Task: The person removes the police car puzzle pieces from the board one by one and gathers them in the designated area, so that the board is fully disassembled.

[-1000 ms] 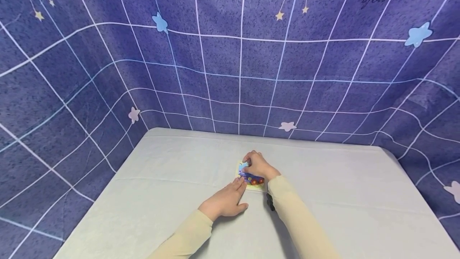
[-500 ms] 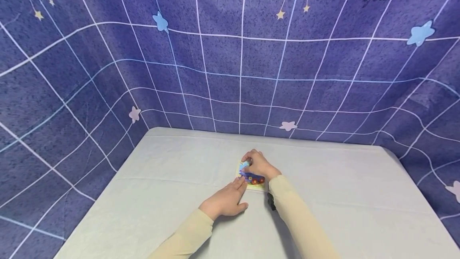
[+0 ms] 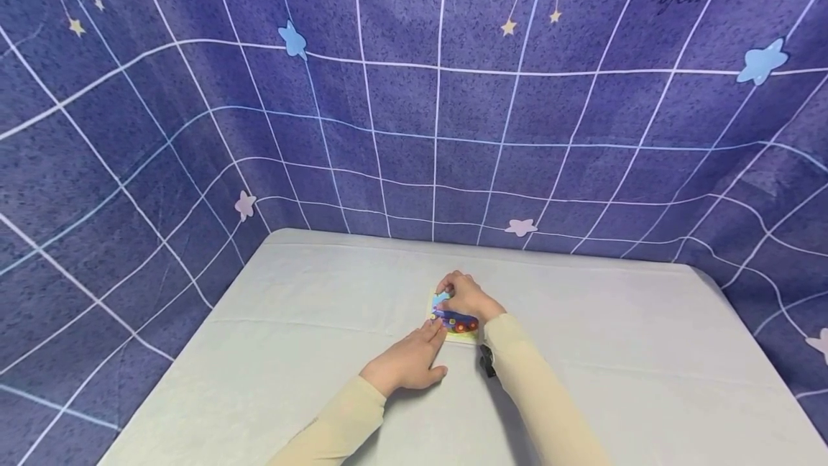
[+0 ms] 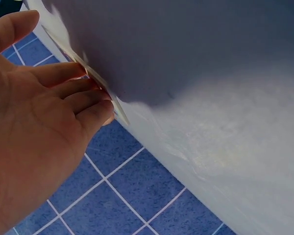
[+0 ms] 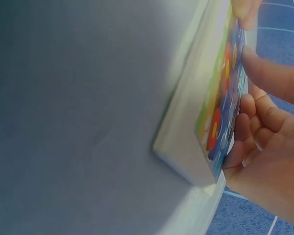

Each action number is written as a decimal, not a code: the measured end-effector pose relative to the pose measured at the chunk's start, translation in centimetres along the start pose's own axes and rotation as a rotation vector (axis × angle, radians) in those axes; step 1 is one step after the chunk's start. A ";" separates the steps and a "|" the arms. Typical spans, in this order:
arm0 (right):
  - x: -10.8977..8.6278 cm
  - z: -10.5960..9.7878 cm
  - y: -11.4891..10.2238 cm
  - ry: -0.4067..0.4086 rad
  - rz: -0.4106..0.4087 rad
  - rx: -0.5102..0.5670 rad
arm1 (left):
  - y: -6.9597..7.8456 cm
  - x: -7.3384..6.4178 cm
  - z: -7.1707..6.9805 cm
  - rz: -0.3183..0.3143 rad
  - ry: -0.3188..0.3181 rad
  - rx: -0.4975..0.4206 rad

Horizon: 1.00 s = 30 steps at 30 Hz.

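Observation:
A small picture puzzle (image 3: pixel 462 325) lies flat on the table, a blue vehicle with red wheels printed on it inside a pale border. My left hand (image 3: pixel 407 359) rests its fairly straight fingertips on the near left part of the picture, the thumb held out to the side. Above the upper part, my right hand (image 3: pixel 467 295) bends its thumb and fingers round what looks like a light blue puzzle piece (image 3: pixel 440 299), mostly hidden. In the right wrist view the thumb touches the picture's surface and the other fingers (image 5: pixel 242 128) curl beside it.
The table (image 3: pixel 310 308) wears a pale cloth. Behind and to the sides hangs a purple-blue curtain (image 3: pixel 401 106) with grid lines, stars and clouds. A dark object (image 3: pixel 488 361), seemingly a strap or camera, sits at the right wrist.
Both hands keep nearly the same place on the puzzle. The whole head view has shifted very slightly.

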State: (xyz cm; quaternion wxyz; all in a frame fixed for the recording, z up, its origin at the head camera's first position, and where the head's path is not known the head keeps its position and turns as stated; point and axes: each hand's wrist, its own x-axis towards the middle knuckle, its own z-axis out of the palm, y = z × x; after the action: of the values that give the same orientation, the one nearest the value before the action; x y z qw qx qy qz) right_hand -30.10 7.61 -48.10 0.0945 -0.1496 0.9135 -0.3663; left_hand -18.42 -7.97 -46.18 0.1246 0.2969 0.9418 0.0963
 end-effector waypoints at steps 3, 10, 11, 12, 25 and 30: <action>-0.1 0.0 0.1 0.009 -0.010 0.005 | 0.0 0.0 0.0 -0.002 -0.002 0.002; -0.3 0.0 0.1 0.015 -0.011 0.008 | -0.1 0.1 0.1 0.003 -0.004 0.012; -0.3 0.0 0.2 0.014 -0.014 0.002 | -0.1 0.2 0.2 0.004 -0.003 0.014; -0.2 0.1 0.2 0.015 -0.019 -0.004 | -0.1 0.2 0.2 0.004 -0.004 0.014; 0.1 0.1 0.2 0.061 -0.071 0.008 | -0.2 0.2 0.3 0.001 -0.009 0.018; 0.0 0.1 0.0 0.054 -0.063 0.010 | -0.1 0.2 0.2 -0.001 -0.007 0.023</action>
State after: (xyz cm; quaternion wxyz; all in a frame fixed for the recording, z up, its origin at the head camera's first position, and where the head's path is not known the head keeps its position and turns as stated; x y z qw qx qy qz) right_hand -30.09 7.52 -48.14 0.0591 -0.1681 0.9086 -0.3778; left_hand -18.55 -7.95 -46.46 0.1246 0.2981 0.9426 0.0846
